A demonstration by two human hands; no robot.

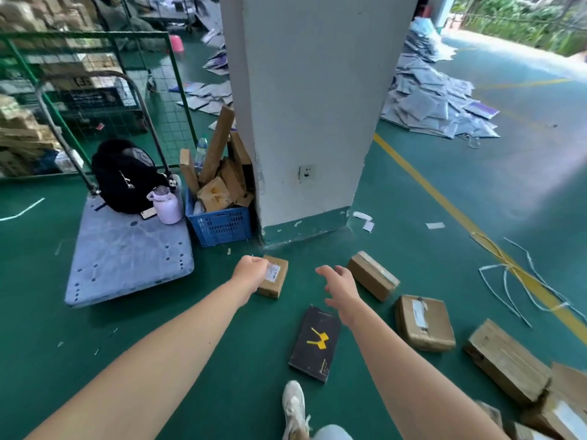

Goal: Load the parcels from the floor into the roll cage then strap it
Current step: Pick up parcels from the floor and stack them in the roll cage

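By our shoe (293, 404) lies the black parcel (314, 342). Our right hand (340, 289) hangs open, empty. Our left hand (251, 269) curls its grip round the small brown box (274, 281) on the floor (222, 344). We should lift it level, then carry it to the far roll cage (95, 34).

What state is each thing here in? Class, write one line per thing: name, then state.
left hand: grips the small box at its corner.
right hand: open, fingers spread, holding nothing.
small box: on the floor, label up.
black box: flat on the floor, closed.
blue crate: stuffed with cardboard parcels.
backpack: upright on the cart.
bottle: upright, capped.
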